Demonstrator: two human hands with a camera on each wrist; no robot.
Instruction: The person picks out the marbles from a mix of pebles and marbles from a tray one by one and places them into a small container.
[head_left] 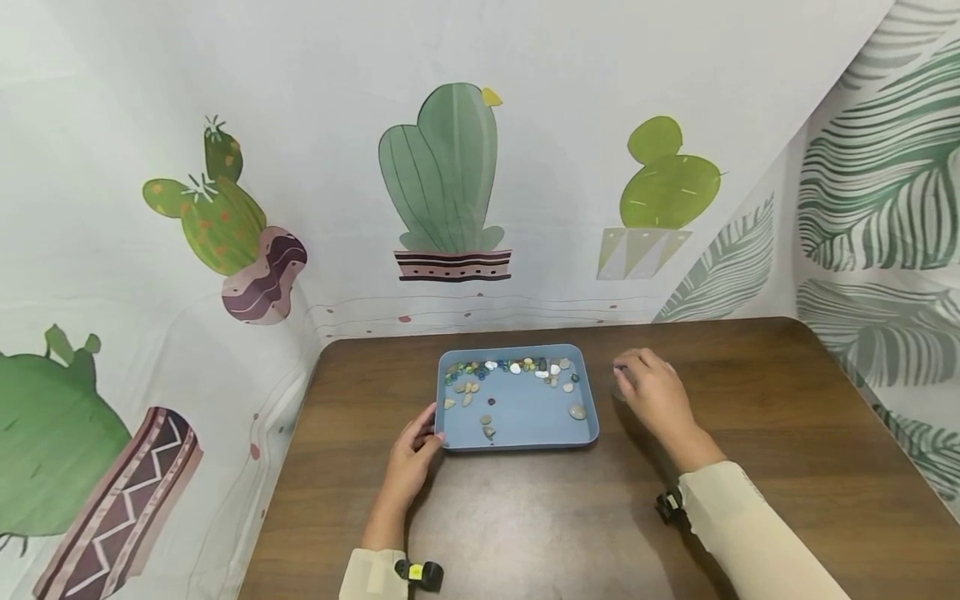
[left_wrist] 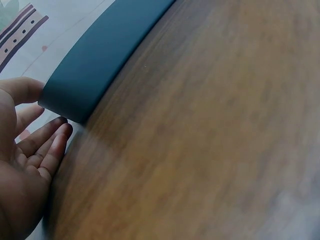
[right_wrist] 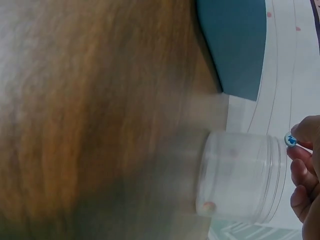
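Note:
My left hand [head_left: 408,458] is at the near left corner of a shallow blue tray [head_left: 525,447], thumb over the rim and fingers along the outer side. Marbles [head_left: 480,369], pebbles [head_left: 577,412] and small shells [head_left: 489,432] lie in the tray, most along its far side. To the right of the tray my right hand [head_left: 654,392] pinches a clear marble with a blue pattern [right_wrist: 290,139] between thumb and finger. The marble is right at the mouth of a clear jar [right_wrist: 235,175], largely hidden by the hand in the head view. Inside the jar a colored marble [right_wrist: 208,206] shows near the bottom.
Tray and jar stand on a brown wooden table [head_left: 540,517]. Behind its far edge hangs a white cloth [head_left: 555,167] printed with cacti and leaves. A small black camera is strapped to each wrist.

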